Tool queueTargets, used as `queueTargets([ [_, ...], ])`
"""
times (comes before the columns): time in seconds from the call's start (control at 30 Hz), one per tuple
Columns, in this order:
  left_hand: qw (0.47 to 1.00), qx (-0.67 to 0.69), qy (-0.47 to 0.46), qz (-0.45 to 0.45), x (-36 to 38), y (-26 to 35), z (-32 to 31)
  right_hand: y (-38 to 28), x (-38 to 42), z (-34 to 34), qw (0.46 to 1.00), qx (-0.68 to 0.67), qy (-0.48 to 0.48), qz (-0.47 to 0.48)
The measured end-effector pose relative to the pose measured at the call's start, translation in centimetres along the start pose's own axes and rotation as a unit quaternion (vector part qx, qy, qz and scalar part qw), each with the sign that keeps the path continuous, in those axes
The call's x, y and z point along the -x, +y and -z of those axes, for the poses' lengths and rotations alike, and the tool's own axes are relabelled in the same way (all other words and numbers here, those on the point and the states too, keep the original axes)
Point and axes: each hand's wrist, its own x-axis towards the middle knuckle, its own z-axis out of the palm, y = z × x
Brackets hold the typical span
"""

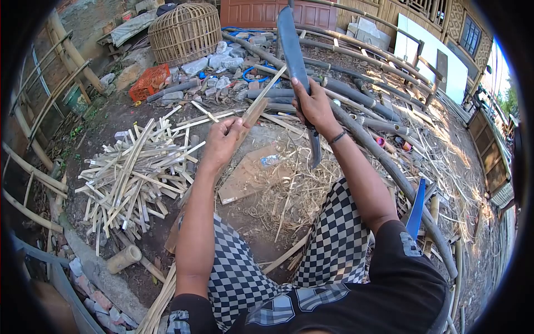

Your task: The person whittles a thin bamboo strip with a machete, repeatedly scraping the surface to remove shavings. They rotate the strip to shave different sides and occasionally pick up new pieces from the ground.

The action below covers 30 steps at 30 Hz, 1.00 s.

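One red crate point(151, 82), contents unclear; right hand point(315, 106) grips machete point(292, 47).

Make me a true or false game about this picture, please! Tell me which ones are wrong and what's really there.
1. The right hand is holding a big knife. True.
2. The left hand is empty. False: it is holding a thin strip.
3. The plastic crate is blue. False: it is orange-red.
4. A pile of sticks lies on the ground at the left of the picture. True.
5. The person's trousers have a plain colour. False: they have dark and light checks.
6. A big woven basket stands farther back than the crate. True.
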Motion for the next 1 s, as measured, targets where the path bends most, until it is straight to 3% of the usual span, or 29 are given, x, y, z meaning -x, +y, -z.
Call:
queueTargets([
  [0.27, 0.998, -0.044, 0.038, 0.019, 0.6, 1.5, 0.7, -0.2, -0.3, 0.2, 0.996, -0.069, 0.047, -0.028],
  [0.67, 0.995, -0.068, 0.056, -0.037, 0.6, 1.3, -0.2, -0.1, 0.7, -1.4, 0.998, 0.017, -0.053, -0.008],
  [0.77, 0.995, -0.075, 0.062, -0.037, 0.8, 1.8, -0.6, -1.1, 1.3, -1.9, 0.989, 0.138, -0.04, 0.042],
  [0.87, 0.991, -0.088, 0.089, -0.046, 0.7, 2.6, -0.9, -0.3, 1.7, -3.6, 0.987, 0.15, -0.014, 0.054],
  [0.93, 0.991, -0.109, 0.078, -0.016, 0.9, 3.6, -1.2, 0.3, 2.8, -4.9, 0.962, 0.189, -0.093, 0.176],
  [1.0, 0.989, -0.133, 0.067, 0.013, 0.9, 3.7, -1.0, 0.0, 3.1, -5.7, 0.953, 0.227, -0.091, 0.181],
])
